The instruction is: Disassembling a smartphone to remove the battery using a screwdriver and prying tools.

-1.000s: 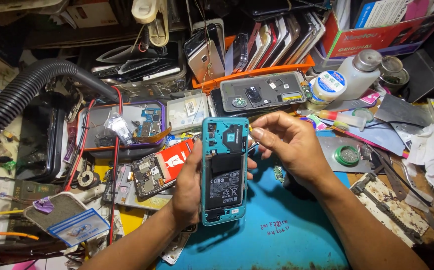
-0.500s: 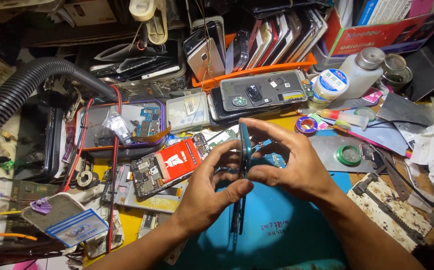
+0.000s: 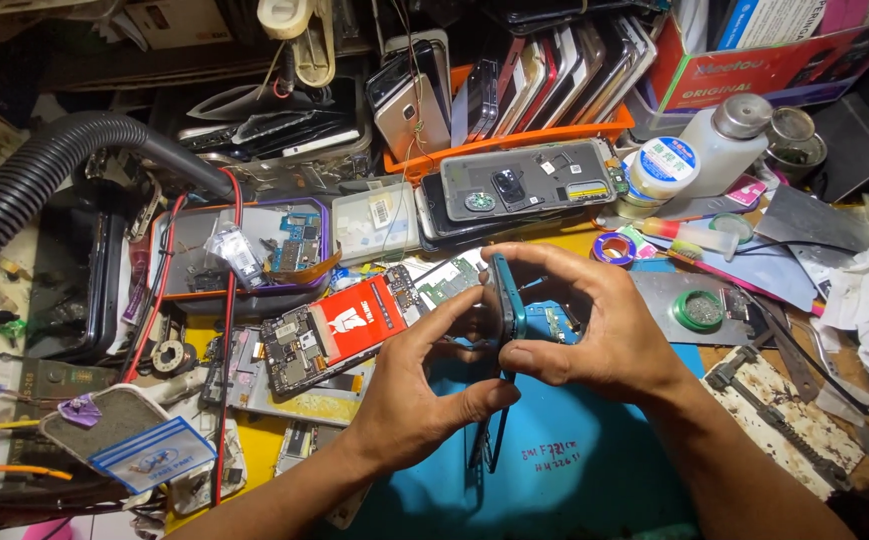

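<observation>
A teal phone body (image 3: 506,300) stands edge-on to me above the blue work mat (image 3: 554,480). My left hand (image 3: 424,385) pinches its left face with thumb and fingers. My right hand (image 3: 584,325) wraps over its top and right side, fingers curled on the upper edge. A thin dark strip hangs below the phone toward the mat. The phone's inside is hidden from this angle.
An opened red-labelled phone (image 3: 339,330) lies left of the hands. A grey phone back (image 3: 529,185) sits behind, by an orange tray of phones (image 3: 534,80). A black hose (image 3: 44,180), white bottle (image 3: 729,140), tape rolls (image 3: 699,310) and metal tools (image 3: 784,420) crowd the bench.
One second ago the phone lay open-face toward me in my left hand. It has been turned on edge, and both hands now clasp it from either side.
</observation>
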